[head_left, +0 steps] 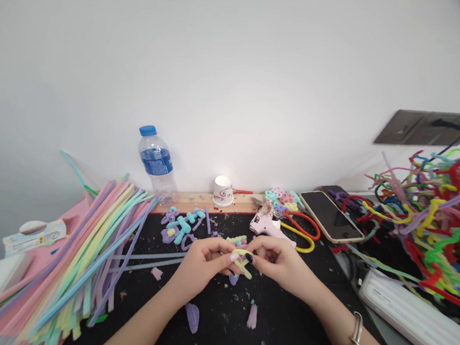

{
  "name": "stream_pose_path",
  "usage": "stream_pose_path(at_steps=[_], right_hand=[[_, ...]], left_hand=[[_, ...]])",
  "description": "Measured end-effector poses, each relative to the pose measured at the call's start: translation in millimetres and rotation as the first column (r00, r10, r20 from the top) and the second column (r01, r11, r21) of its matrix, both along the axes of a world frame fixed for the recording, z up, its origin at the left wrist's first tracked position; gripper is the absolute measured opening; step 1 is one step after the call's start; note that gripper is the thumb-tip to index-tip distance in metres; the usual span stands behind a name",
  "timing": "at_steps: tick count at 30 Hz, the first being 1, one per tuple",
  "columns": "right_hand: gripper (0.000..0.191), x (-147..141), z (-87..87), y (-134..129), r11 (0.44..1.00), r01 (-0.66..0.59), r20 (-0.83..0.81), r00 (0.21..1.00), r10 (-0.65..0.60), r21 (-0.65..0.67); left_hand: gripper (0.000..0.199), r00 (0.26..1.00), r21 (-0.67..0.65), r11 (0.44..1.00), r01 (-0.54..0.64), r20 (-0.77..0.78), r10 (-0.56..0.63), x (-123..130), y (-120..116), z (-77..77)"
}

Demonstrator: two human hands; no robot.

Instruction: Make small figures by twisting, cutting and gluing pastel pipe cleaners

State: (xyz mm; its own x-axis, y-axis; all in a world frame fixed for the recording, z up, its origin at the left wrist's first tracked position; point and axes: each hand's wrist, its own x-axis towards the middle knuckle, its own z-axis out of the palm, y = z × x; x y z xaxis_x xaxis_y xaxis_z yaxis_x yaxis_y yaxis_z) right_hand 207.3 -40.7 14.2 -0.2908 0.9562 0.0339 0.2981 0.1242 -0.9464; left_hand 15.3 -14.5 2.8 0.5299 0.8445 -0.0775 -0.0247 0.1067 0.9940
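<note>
Yellow pipe cleaner [245, 272], bent and held up between the two hands in the head view, over the black tabletop [158, 341]. The left hand [202, 263] pinches it between thumb and fingers, its grip closed narrowly on the strip; the right hand [280, 256] holds it the same way from the other side, thumb and fingertips drawn together. The strip lies right at the fingertips of both, with one end sticking out below, toward the wearer. Other small colored pieces show just behind and below the fingers, partly hidden.

Near the wall stands a plastic bottle [152, 144] with a blue cap; its blue label [156, 162] carries pale print too small to read. The white paper cup [223, 191] bears a reddish round mark and some lettering that cannot be made out. At the far left, a pale blue packet [36, 237] also has print, likewise unreadable.

Beyond the right hand are a pale pink glue gun [264, 226], scissors with red and yellow handles [312, 230] and a dark-screened phone [331, 215]. A pastel bundle of pipe cleaners [97, 248] lies to the left, a tangled bright pile [448, 230] to the right.
</note>
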Motion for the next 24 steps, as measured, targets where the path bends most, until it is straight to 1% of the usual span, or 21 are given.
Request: stream_pose_path(at_steps=[8, 16, 19, 24], right_hand=[[0.019, 4.4, -2.6, 1.3, 1.000, -0.004, -0.015, 1.000, 0.003, -0.011], [0.021, 4.5, 1.3, 1.7, 0.999, 0.014, -0.034, 0.999, -0.016, -0.047], [0.019, 4.2, 2.7, 1.5, 0.998, 0.014, -0.053, 0.998, -0.018, -0.064], [0.013, 3.8, 4.1, 1.2, 0.998, 0.014, -0.082, 0.996, -0.018, -0.056]], left_hand=[[0.024, 1.000, -0.013, 1.000, -0.018, -0.010, 0.018, -0.1, 0.9, 1.4], [0.026, 1.000, -0.042, 0.999, -0.026, -0.014, 0.026, -0.2, 1.4, 0.4], [0.025, 1.000, -0.042, 0.999, -0.030, -0.011, 0.029, -0.1, 1.3, -0.4], [0.025, 1.000, -0.038, 0.999, -0.030, -0.003, 0.030, -0.9, 1.1, -0.6]])
